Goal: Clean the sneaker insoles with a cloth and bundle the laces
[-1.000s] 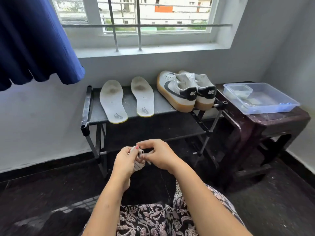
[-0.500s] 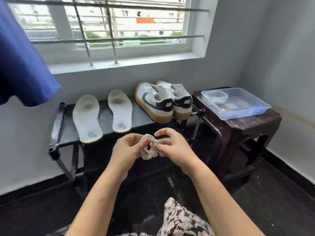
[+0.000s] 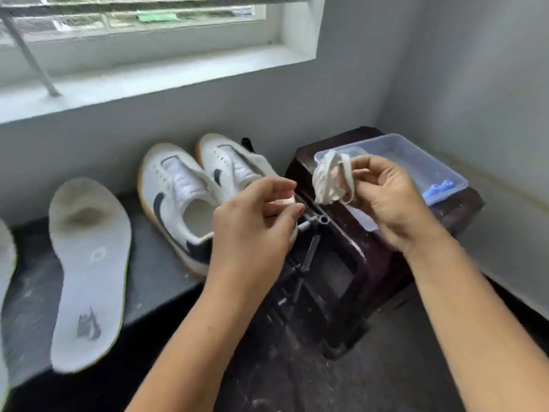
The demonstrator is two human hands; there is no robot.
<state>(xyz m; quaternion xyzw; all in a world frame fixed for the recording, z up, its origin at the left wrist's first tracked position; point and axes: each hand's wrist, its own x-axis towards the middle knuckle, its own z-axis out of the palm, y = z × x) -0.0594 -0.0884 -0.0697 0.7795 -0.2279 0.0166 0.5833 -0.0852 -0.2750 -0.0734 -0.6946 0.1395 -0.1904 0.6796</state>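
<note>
My right hand (image 3: 389, 203) pinches a loosely wound bundle of white laces (image 3: 329, 179) above the near corner of a clear plastic box (image 3: 416, 157). My left hand (image 3: 255, 224) hovers over the sneakers' heels, fingers pinched on a small white piece (image 3: 285, 201); what that piece is I cannot tell. A gap separates the two hands. Two white sneakers (image 3: 178, 197) with dark swooshes and gum soles stand side by side on the dark shoe rack (image 3: 160, 263). One grey insole (image 3: 89, 263) lies left of them, and a second insole (image 3: 6, 278) shows at the frame's left edge.
The clear box, holding small blue objects (image 3: 439, 187), rests on a dark brown stool (image 3: 457, 215) right of the rack. A grey wall and a barred window sill (image 3: 148, 81) rise behind. The dark floor (image 3: 386, 367) lies below, with the room's corner close on the right.
The view has swung right and closer. My hands have separated: the right one carried the lace bundle right, over the box corner, while the left stayed above the sneakers.
</note>
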